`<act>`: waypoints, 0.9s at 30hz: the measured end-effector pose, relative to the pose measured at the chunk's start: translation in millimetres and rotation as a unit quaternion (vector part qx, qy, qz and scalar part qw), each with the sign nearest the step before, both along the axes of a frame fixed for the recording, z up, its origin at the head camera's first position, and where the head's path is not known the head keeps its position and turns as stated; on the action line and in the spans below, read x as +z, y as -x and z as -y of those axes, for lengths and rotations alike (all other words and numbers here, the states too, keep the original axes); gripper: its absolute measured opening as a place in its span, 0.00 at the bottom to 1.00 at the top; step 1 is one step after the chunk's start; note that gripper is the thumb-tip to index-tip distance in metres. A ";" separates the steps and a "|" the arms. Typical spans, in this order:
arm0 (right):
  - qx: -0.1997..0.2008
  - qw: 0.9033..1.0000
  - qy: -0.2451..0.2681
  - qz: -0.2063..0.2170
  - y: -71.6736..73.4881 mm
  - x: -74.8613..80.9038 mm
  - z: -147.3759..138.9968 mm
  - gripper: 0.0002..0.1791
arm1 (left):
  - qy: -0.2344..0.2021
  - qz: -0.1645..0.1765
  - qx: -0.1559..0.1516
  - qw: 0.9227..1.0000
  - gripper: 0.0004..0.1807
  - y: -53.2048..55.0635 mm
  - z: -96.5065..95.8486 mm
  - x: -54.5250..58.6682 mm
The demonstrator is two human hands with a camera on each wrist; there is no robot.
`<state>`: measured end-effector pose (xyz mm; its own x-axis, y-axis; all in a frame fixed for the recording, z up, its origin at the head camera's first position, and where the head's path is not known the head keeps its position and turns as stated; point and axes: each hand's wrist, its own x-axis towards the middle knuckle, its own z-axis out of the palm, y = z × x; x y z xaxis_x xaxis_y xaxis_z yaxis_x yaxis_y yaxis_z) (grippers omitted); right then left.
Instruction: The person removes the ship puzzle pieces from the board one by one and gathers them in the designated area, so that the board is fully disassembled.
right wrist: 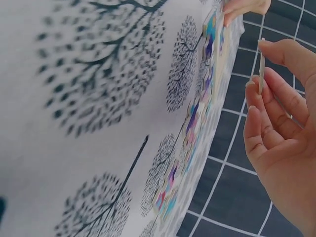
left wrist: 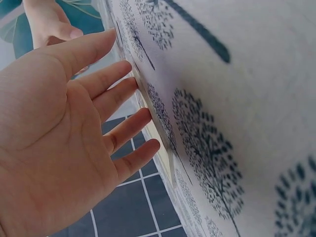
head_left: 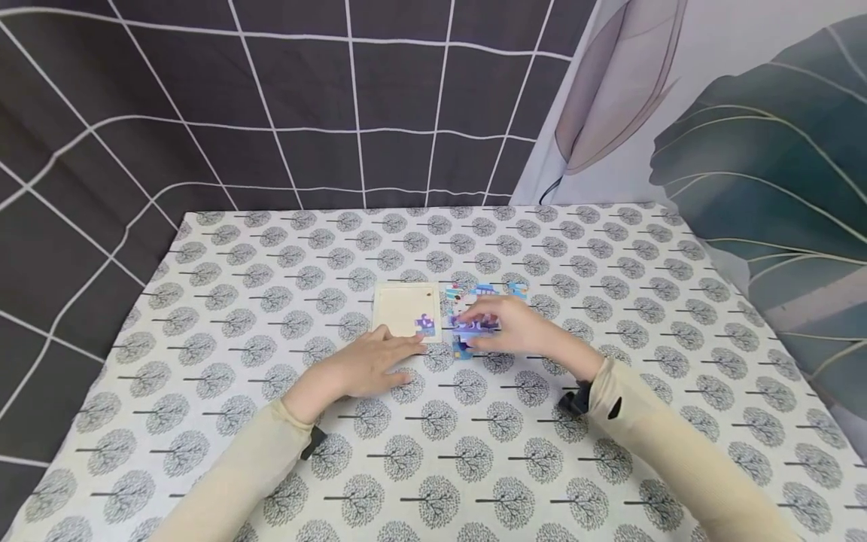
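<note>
A cream puzzle tray [head_left: 396, 301] lies flat on the table, with purple and blue puzzle pieces [head_left: 425, 325] in its near right corner. My left hand [head_left: 366, 363] has its fingers extended at the tray's near edge; in the left wrist view its fingertips [left wrist: 143, 116] meet that edge, and the palm [left wrist: 54, 133] holds nothing. Just right of the tray, my right hand [head_left: 511, 325] is above several colourful loose pieces [head_left: 486, 288], partly covering them. The right wrist view shows this hand pinching a thin puzzle piece [right wrist: 261, 66] edge-on between thumb and fingers; its picture is hidden.
A tree-patterned cloth [head_left: 433, 452] covers the table. Behind it hangs a dark curtain with white grid lines [head_left: 305, 98], and a leaf-patterned one [head_left: 779, 173] hangs at the right. Dark wrist straps show at the left sleeve [head_left: 237, 467] and right sleeve [head_left: 664, 444].
</note>
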<state>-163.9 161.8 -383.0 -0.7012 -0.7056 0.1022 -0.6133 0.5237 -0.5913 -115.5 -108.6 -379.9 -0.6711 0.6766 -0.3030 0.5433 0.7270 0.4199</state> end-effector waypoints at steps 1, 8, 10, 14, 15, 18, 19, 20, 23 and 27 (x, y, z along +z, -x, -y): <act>-0.002 1.000 0.000 -0.004 -0.9 -0.5 -2.1 0.20 | 0.000 -0.001 -0.001 1.000 0.28 -0.1 -0.3 0.2; -0.015 1.000 0.011 -0.015 -7.8 -0.5 -17.0 0.21 | -0.003 -0.004 0.001 1.000 0.28 0.9 -1.2 1.0; -0.025 1.000 0.008 -0.012 -9.0 1.0 -20.5 0.21 | -0.005 -0.005 0.006 1.000 0.28 1.7 -1.2 0.6; -0.037 0.999 0.003 -0.004 -10.8 2.2 -26.2 0.21 | -0.012 -0.004 0.015 1.000 0.27 2.3 -1.5 1.0; -0.037 0.999 0.003 -0.003 -11.4 1.7 -27.4 0.21 | -0.013 -0.004 0.016 1.000 0.27 2.2 -1.4 1.1; -0.033 0.999 0.006 -0.006 -12.5 -0.5 -30.1 0.20 | -0.011 -0.005 0.015 1.000 0.27 1.9 -1.1 1.6; -0.032 0.999 0.007 -0.008 -12.9 -0.9 -30.7 0.20 | -0.011 -0.006 0.014 1.000 0.27 2.0 -1.3 1.6; -0.032 0.999 0.005 -0.008 -13.2 -1.1 -31.2 0.20 | -0.010 -0.006 0.014 1.000 0.27 2.2 -1.2 1.5; -0.038 0.999 -0.008 -0.007 -14.0 -0.5 -32.5 0.20 | -0.010 -0.007 0.012 1.000 0.27 2.3 -1.6 1.9; -0.049 0.998 -0.040 -0.002 -15.6 -1.4 -34.3 0.20 | -0.012 -0.011 0.008 1.000 0.27 2.5 -2.4 1.9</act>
